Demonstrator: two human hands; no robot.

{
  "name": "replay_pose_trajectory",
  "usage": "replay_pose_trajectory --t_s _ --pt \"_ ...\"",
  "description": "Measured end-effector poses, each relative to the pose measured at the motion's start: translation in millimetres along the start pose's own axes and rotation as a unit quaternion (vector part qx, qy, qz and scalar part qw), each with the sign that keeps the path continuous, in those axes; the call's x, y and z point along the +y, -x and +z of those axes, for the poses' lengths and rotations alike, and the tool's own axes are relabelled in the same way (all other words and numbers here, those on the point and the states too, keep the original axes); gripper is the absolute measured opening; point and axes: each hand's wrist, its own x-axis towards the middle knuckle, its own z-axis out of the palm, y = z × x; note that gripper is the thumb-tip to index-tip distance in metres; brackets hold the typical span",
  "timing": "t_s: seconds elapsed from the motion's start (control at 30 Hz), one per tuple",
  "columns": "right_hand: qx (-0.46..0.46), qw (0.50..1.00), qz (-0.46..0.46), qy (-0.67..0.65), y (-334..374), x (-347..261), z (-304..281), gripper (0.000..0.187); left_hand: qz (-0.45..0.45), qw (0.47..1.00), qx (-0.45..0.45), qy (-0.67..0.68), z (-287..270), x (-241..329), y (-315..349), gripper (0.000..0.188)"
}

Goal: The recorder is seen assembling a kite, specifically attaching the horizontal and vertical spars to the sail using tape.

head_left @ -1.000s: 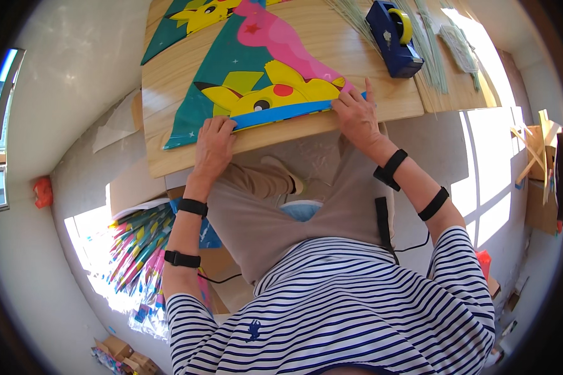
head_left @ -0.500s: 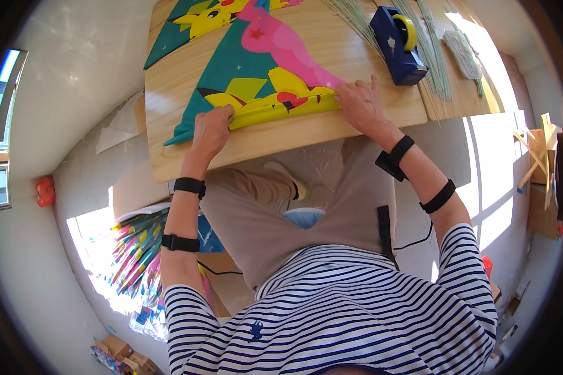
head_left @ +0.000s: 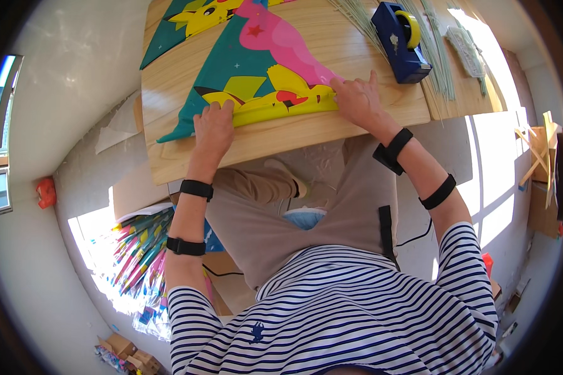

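A thin, glossy printed sheet (head_left: 231, 62), teal, pink and yellow with a cartoon figure, lies on the wooden table in front of me. It looks like a triangular kite sail. Along the table's front, its near edge makes a rolled or folded yellow band. My left hand (head_left: 213, 128) has its fingers curled over the left part of this band, with the teal corner sticking out beyond it. At the band's right end, my right hand (head_left: 360, 103) pinches the sheet, its index finger raised. Both hands hide the bits of edge beneath them.
A blue tape dispenser (head_left: 401, 47) with a yellow roll stands at the right, among bundles of thin pale rods (head_left: 441, 56). Near them lies a clear plastic box (head_left: 464, 50). A second printed sheet (head_left: 181, 28) lies at the far left. Many folded colourful sheets (head_left: 134, 256) fill the floor at lower left.
My left hand has moved slightly right and rolled forward over the band. The yellow band looks smoother and flatter. My right hand has barely moved.
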Motion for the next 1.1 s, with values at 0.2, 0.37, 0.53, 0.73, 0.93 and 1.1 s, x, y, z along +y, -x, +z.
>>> replay_pose_trajectory --t_s 0.2,0.37,0.53,0.73,0.93,1.1 --pt "-0.004 1.000 -0.002 0.005 -0.8 0.3 -0.3 0.028 0.003 0.994 0.094 -0.062 4.9 10.3 4.5 0.020" --pt "-0.026 0.999 0.004 0.025 -0.1 -4.0 -7.4 0.027 0.015 0.996 0.085 0.030 20.0 16.0 16.6 0.026" --pt "-0.051 0.998 0.016 0.014 -1.8 -3.2 -8.7 0.026 0.044 0.992 0.106 0.048 13.6 49.4 43.2 0.050" --pt "-0.086 0.991 0.061 -0.077 -17.4 22.8 -8.5 0.026 0.056 0.993 0.089 0.051 17.7 51.2 49.4 0.064" --pt "-0.027 0.985 0.078 -0.151 -11.6 68.0 -7.3 0.025 0.056 0.993 0.093 0.042 16.2 53.4 50.9 0.066" --pt "-0.008 0.992 0.116 -0.058 -6.0 62.0 0.9 0.019 0.061 0.993 0.094 0.043 17.5 52.4 50.6 0.065"
